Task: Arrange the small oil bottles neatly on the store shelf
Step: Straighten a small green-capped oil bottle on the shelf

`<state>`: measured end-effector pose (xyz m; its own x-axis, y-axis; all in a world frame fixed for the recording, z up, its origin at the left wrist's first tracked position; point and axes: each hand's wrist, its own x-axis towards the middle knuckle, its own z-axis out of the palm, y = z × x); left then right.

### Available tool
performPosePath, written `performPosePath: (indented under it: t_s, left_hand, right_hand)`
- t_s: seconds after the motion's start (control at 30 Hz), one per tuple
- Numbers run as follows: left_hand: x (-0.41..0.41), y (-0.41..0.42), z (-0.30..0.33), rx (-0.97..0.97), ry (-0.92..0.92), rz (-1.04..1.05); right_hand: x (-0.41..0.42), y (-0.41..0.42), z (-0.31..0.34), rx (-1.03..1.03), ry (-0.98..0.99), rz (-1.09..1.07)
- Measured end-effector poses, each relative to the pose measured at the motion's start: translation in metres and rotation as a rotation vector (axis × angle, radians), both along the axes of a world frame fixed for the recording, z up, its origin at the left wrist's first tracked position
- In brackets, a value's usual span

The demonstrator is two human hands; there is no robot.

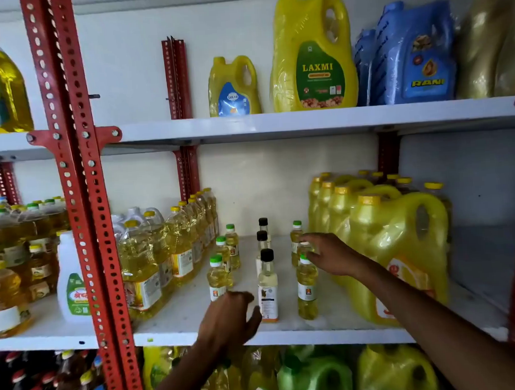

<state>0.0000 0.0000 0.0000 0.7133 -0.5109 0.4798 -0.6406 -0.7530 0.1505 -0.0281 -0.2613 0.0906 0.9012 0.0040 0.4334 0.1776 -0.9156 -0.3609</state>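
Observation:
Small oil bottles stand in three rows running front to back on the white middle shelf (182, 321). The left row (217, 279) has green caps, the middle row (267, 289) black caps, the right row (307, 290) green caps. My left hand (228, 320) hovers at the shelf's front edge, between the front left bottle and the front black-capped bottle, fingers apart and holding nothing. My right hand (328, 255) reaches in from the right, its fingers closed around the middle bottle (304, 247) of the right row, partly hiding it.
Large yellow jugs (396, 247) crowd the right of the shelf, wrapped oil bottles (164, 253) the left. A red slotted upright (83, 204) stands in front at left. Big jugs (314, 57) sit on the shelf above; more bottles fill the shelf below.

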Motion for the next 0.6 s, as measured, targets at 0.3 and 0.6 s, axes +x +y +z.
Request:
performPosePath:
  t_s: [0.3, 0.6]
  left_hand:
    - [0.014, 0.006, -0.073, 0.12, 0.284, 0.068]
    - [0.017, 0.004, -0.074, 0.087, 0.279, 0.081]
  right_hand:
    - [0.006, -0.007, -0.012, 0.054, 0.102, -0.016]
    - [0.005, 0.0, -0.013, 0.123, 0.02, -0.084]
